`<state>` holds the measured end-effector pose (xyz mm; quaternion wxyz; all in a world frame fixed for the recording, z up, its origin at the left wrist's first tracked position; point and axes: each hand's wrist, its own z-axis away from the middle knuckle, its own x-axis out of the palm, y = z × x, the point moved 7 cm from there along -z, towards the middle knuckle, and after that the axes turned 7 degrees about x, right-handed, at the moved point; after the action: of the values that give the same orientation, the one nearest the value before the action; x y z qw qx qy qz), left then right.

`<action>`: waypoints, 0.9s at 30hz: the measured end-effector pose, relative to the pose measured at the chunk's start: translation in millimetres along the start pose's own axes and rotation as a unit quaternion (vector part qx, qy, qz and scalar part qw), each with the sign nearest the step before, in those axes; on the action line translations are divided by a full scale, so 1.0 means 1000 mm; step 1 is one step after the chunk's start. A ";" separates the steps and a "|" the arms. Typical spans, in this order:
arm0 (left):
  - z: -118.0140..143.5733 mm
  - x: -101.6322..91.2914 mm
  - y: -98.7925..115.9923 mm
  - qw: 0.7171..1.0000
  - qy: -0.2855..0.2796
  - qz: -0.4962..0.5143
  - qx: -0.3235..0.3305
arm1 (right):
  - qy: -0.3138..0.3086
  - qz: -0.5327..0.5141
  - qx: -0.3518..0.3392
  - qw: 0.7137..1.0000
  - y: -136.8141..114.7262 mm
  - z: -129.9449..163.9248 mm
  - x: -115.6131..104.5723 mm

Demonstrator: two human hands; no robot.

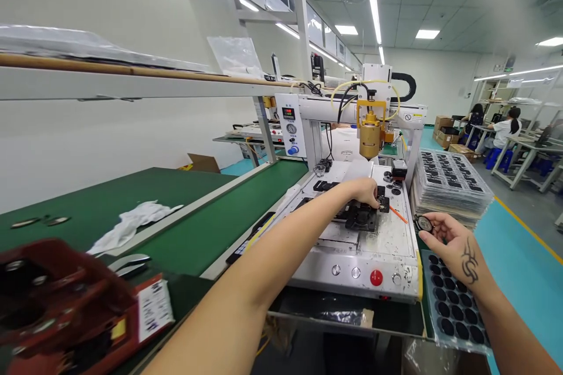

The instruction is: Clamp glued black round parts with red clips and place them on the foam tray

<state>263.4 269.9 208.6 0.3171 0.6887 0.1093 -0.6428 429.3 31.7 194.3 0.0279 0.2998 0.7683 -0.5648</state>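
Note:
My left hand (366, 192) reaches over the white bench machine (391, 246), its fingers closed down at the right end of a black fixture (361, 215). What those fingers hold, if anything, is hidden. Off the machine's right side, my right hand (455, 244) pinches a small round black part with a lighter face (423, 223) between thumb and fingers. Below that hand lies a clear plastic tray (457, 337) with rows of round black pieces. An orange stick (398, 214) rests on the machine bed beside the fixture, and several small black round parts (396, 184) lie behind it.
A gold-coloured cylindrical head (370, 137) hangs above the bed. Stacked trays (448, 187) stand at the right. On the left are a green belt (211, 220), a white cloth (136, 220), a mouse (129, 264) and a dark red device (65, 310). Other people sit far right.

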 end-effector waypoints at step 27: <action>0.158 -0.060 0.021 0.922 0.305 0.239 0.011 | -0.225 0.153 -0.061 0.960 0.011 -0.142 0.120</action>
<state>137.1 178.0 276.0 0.4050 0.8604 0.0256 -0.3083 378.7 210.9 190.7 0.3041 0.2765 0.7205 -0.5585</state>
